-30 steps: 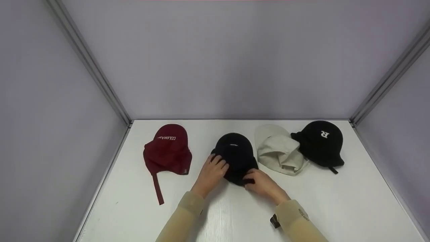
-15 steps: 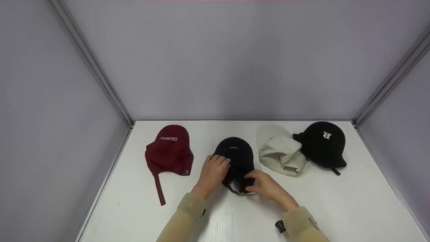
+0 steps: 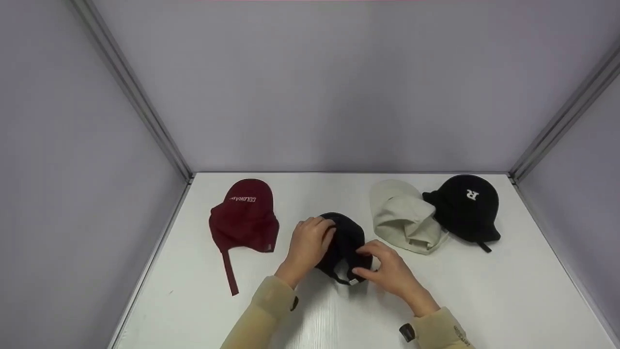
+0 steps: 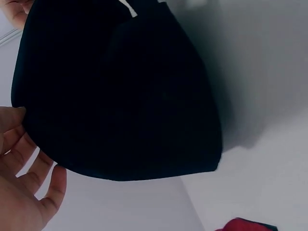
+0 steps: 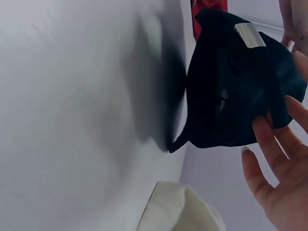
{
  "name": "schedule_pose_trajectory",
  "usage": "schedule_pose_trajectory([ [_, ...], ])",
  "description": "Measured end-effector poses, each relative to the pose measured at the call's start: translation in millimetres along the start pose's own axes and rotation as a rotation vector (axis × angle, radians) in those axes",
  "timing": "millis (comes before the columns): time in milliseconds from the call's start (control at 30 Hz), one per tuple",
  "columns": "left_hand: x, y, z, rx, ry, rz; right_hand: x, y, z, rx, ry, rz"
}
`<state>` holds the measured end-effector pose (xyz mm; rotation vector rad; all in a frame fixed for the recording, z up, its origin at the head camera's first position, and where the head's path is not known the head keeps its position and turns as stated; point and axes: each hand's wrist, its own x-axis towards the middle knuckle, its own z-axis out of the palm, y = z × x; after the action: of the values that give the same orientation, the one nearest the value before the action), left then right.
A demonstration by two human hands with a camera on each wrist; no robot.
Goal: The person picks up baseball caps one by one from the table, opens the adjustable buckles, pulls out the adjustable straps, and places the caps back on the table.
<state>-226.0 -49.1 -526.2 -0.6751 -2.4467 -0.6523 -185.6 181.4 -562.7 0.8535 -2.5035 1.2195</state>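
Observation:
A dark cap (image 3: 345, 237) is between both hands at the middle of the table, its strap opening towards the person. My left hand (image 3: 308, 245) grips its left side; in the left wrist view the thumb and fingers of that hand (image 4: 26, 178) pinch the edge of the dark cap (image 4: 120, 96). On the other side my right hand (image 3: 390, 271) holds the right rear part near a small light buckle (image 3: 353, 281). The right wrist view shows the right hand (image 5: 284, 168) with fingertips on the dark cap (image 5: 240, 86) and its strap.
A red cap (image 3: 246, 218) with a hanging strap lies at the left of the white table (image 3: 193, 300). Right of the hands lies a cream cap (image 3: 404, 215), touching a black cap (image 3: 465, 208) with a white letter. Grey panels (image 3: 310, 87) stand behind and at both sides.
The dark cap has tipped and come nearer the person, its rear opening and strap now in sight. My left hand has shifted slightly right with it; the right forearm has moved right and down.

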Motion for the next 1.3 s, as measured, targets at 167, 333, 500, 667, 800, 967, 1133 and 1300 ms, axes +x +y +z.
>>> schedule_pose_trajectory([
  [167,3.5,4.6,-9.4,-0.071,0.008,-0.018,0.0,-6,2,-0.01,0.072,-0.089],
  [333,5.8,9.2,-15.8,-0.09,-0.001,-0.009,1.4,-10,4,-0.005,0.124,-0.136],
  [500,5.8,11.4,-19.7,-0.085,-0.032,-0.004,2.8,-10,3,0.033,0.139,-0.138],
  [667,5.9,7.6,-23.2,-0.111,-0.038,-0.014,7.5,-19,-4,0.199,0.127,-0.038],
  [800,7.1,2.5,-26.4,-0.135,0.013,-0.013,19.3,-45,-17,0.324,0.131,0.108],
  [967,5.7,-1.8,-30.2,-0.133,0.124,0.0,35.9,-72,-29,0.427,0.16,0.262],
  [1133,-3.3,-2.3,-35.9,-0.137,0.204,0.026,48.4,-80,-33,0.465,0.18,0.363],
  [1300,-20.8,-4.5,-42.0,-0.197,0.158,0.124,54.2,-66,-28,0.512,0.191,0.401],
])
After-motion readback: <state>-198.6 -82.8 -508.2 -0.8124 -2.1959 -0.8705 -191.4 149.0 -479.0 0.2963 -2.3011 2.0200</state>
